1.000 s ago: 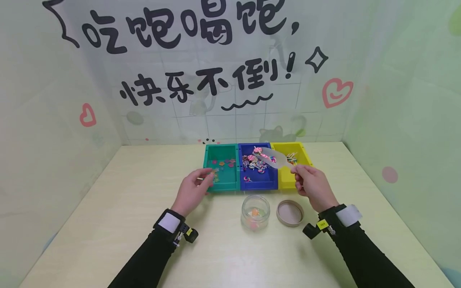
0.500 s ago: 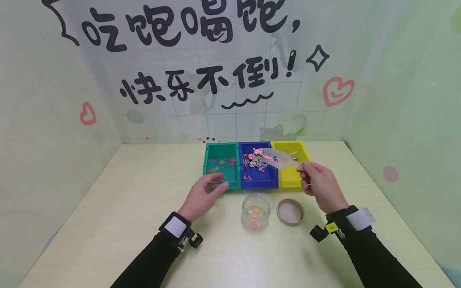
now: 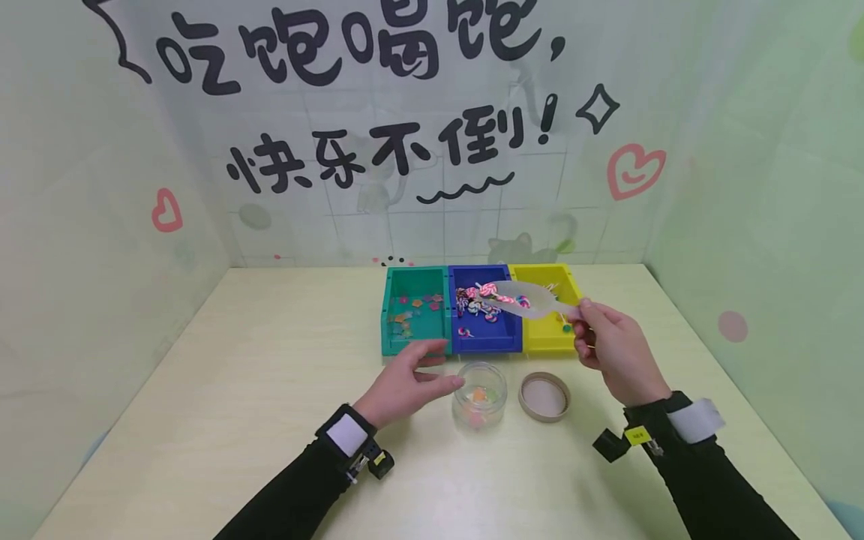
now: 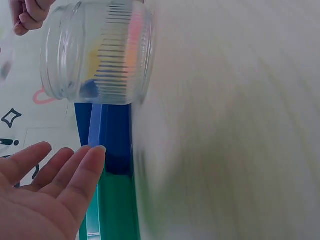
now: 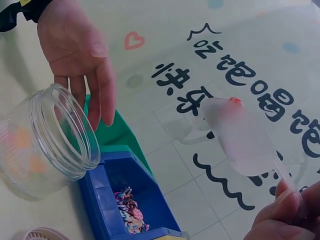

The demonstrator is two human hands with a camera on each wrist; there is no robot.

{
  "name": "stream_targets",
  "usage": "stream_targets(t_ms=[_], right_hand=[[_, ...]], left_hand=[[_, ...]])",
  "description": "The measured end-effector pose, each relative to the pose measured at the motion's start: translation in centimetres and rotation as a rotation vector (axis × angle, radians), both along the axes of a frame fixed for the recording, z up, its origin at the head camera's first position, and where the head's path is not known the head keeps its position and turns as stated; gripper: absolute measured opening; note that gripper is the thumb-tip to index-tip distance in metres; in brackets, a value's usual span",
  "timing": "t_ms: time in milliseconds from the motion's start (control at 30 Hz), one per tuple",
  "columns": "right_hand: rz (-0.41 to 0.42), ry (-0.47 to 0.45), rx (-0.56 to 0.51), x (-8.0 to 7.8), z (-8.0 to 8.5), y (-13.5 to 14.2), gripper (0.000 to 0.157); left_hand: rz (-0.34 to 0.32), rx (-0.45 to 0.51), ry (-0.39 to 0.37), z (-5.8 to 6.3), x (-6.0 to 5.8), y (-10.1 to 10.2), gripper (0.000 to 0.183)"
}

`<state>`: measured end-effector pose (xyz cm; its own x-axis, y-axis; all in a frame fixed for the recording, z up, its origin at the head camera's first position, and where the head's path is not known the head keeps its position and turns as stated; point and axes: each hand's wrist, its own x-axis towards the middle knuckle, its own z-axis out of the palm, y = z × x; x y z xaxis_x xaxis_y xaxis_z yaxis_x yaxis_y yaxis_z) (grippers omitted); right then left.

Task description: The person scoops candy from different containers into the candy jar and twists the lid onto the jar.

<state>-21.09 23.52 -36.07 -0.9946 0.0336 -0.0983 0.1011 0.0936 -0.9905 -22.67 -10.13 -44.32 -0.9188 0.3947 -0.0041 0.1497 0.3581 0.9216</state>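
Note:
My right hand (image 3: 619, 354) pinches the handle of a translucent scoop (image 3: 533, 300), held up over the blue and yellow bins. Pink and multicoloured swirl candies (image 3: 496, 294) lie in the scoop. My left hand (image 3: 408, 384) reaches beside a clear jar (image 3: 480, 396), fingers extended and thumb at the jar's left rim. In the left wrist view that hand's fingers (image 4: 75, 185) are spread and hold nothing. Orange and pink pieces (image 3: 476, 405) sit at the bottom of the upright, lidless jar.
Behind the jar stand joined bins: green (image 3: 418, 345) with small flower-like pieces, blue (image 3: 486, 345) with swirl candies, yellow (image 3: 540, 345) with stick-like pieces. A round lid (image 3: 544, 397) lies right of the jar. A printed cloth wall (image 3: 405, 232) backs the table.
My left hand has moved from the green bin rightward and nearer, up to the jar. My right hand has drawn the loaded scoop slightly to the right.

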Motion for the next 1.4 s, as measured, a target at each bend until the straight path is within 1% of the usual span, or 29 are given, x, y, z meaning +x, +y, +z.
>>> stream_targets(t_ms=[267,367,600,767,867,1100,1400], right_hand=[[0.020,0.012,-0.038,0.8,0.4,0.4,0.038],[0.028,0.011,-0.038,1.1,0.6,0.6,0.038],[0.039,0.003,-0.030,1.6,0.9,1.1,0.038],[0.044,-0.002,-0.052,2.0,0.9,1.6,0.038],[0.048,-0.005,-0.061,2.1,0.9,1.8,0.038],[0.058,-0.005,-0.055,2.3,0.8,2.3,0.037],[0.067,-0.005,-0.052,2.5,0.4,2.9,0.037]], left_hand=[[-0.094,-0.040,-0.019,-0.7,0.5,1.0,0.094],[-0.112,-0.051,-0.034,-0.8,0.6,1.3,0.098],[-0.125,-0.079,-0.031,-0.6,0.8,1.9,0.095],[-0.128,-0.094,-0.026,-0.3,0.9,2.2,0.092],[-0.125,-0.108,-0.030,-0.3,0.9,2.3,0.090],[-0.126,-0.130,-0.005,-0.2,1.1,2.3,0.081],[-0.130,-0.147,-0.014,-0.1,0.9,2.3,0.079]])
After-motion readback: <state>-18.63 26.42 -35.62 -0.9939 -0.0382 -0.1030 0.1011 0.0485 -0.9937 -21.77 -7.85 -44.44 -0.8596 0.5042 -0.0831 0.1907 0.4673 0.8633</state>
